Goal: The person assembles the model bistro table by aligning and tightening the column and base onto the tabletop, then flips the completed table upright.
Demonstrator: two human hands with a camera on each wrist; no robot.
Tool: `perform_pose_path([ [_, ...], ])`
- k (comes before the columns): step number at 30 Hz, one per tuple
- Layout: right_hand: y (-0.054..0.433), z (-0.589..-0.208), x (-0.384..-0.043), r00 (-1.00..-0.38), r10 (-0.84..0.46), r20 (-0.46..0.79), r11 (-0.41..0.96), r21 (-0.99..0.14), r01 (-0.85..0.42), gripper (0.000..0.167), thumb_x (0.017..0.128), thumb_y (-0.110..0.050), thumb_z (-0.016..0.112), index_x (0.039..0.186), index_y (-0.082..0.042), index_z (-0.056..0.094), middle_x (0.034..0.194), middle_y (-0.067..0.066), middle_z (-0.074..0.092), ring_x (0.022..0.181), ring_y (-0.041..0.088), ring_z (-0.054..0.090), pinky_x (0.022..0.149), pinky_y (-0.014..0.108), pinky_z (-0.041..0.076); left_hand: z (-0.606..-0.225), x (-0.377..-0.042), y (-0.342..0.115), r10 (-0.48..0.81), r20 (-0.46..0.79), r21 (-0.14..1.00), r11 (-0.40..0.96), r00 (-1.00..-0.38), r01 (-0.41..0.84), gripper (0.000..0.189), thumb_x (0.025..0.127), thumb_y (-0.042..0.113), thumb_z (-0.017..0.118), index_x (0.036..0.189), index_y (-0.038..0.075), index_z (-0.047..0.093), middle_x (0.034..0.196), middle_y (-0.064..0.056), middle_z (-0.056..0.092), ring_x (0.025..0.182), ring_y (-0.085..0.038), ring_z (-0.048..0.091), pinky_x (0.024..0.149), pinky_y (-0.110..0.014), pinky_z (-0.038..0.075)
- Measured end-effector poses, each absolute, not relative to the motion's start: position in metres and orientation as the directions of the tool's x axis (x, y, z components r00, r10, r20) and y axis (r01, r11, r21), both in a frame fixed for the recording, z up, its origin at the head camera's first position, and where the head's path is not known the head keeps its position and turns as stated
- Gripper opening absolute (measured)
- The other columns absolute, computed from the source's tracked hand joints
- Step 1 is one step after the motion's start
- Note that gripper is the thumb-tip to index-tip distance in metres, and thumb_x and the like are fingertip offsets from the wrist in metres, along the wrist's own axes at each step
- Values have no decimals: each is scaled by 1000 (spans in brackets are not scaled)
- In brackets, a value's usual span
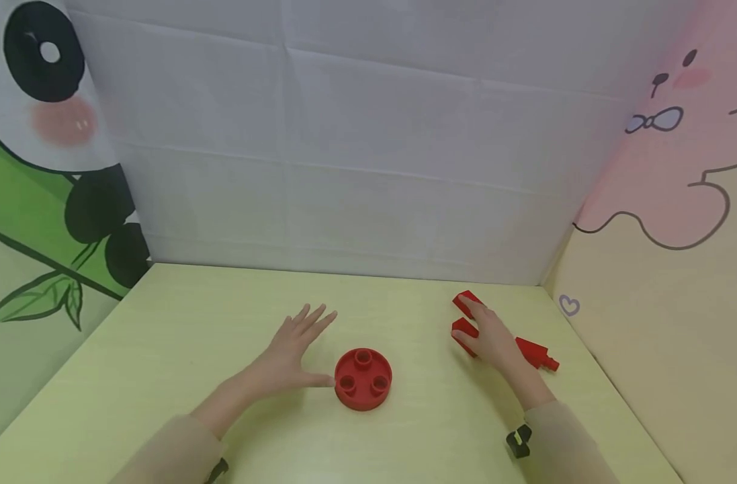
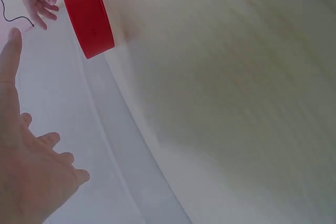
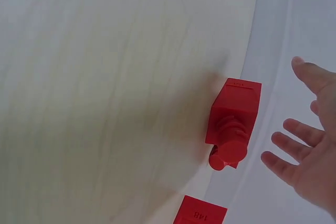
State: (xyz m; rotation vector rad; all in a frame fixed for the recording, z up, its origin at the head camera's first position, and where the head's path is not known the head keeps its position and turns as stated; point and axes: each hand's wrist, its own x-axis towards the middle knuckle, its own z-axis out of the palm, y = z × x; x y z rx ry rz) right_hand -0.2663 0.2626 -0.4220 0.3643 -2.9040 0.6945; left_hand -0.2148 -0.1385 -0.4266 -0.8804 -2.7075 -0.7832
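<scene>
A round red base [image 1: 363, 398] with three sockets lies on the table in front of me. My left hand [image 1: 289, 356] is just left of it with fingers spread and the thumb tip right at its rim; the left wrist view shows the base's side wall [image 2: 86, 17]. My right hand [image 1: 492, 339] hovers over several red tapered blocks with pegs, its fingers extended and holding nothing. One block [image 1: 463, 336] and a farther block [image 1: 467, 299] are partly hidden by that hand. Right of its wrist lies another block [image 1: 530, 352], peg outward. The right wrist view shows a block [image 3: 236, 98] beside the fingers.
The pale yellow table [image 1: 223, 302] ends at a white cloth backdrop [image 1: 368, 168]. A panda-patterned panel [image 1: 54, 202] stands on the left and a pink cartoon panel [image 1: 664, 168] on the right. Dark wrist straps [image 1: 518, 441] show at the sleeves.
</scene>
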Motion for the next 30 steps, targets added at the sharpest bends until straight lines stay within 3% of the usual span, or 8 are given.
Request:
perform_pose_path([
  [7, 267, -431, -285, -976, -191, 105, 848, -482, -219, 72, 84, -29, 71, 143, -9, 36, 136, 20, 48, 121, 38, 47, 96, 52, 44, -439, -223, -120, 570, 120, 612, 602, -813, 513, 103, 69, 46, 81, 150, 28, 21, 155, -3, 23, 144, -35, 10, 109, -63, 16],
  [13, 265, -435, -295, -988, -139, 62, 888, -434, -153, 62, 84, -30, 70, 133, -1, 45, 116, 17, 58, 103, 31, 54, 90, 46, 48, -448, -230, -114, 616, 14, 675, 576, -788, 461, 99, 69, 42, 82, 149, 20, 27, 149, -4, 33, 141, -34, 20, 107, -57, 27],
  [19, 258, -432, -301, -998, -65, 10, 941, -333, -65, 55, 83, -33, 69, 121, 2, 53, 102, 11, 61, 87, 24, 54, 77, 40, 50, -452, -238, -112, 658, -10, 693, 548, -753, 469, 90, 70, 38, 82, 143, 10, 37, 141, -3, 43, 134, -28, 34, 106, -50, 33],
  [24, 256, -435, -307, -999, -44, 10, 955, -294, -45, 41, 82, -29, 68, 109, 1, 60, 89, 8, 61, 78, 22, 53, 66, 34, 48, -453, -244, -110, 686, 2, 696, 522, -728, 494, 82, 70, 36, 83, 138, 11, 45, 132, 4, 52, 128, -21, 42, 104, -46, 37],
  [30, 253, -432, -306, -998, -43, 53, 946, -319, -58, 37, 84, -28, 66, 108, 0, 62, 90, 8, 61, 79, 23, 53, 68, 35, 49, -454, -246, -110, 696, 1, 702, 511, -718, 496, 79, 70, 37, 83, 137, 13, 46, 129, 7, 55, 125, -17, 46, 102, -44, 40],
])
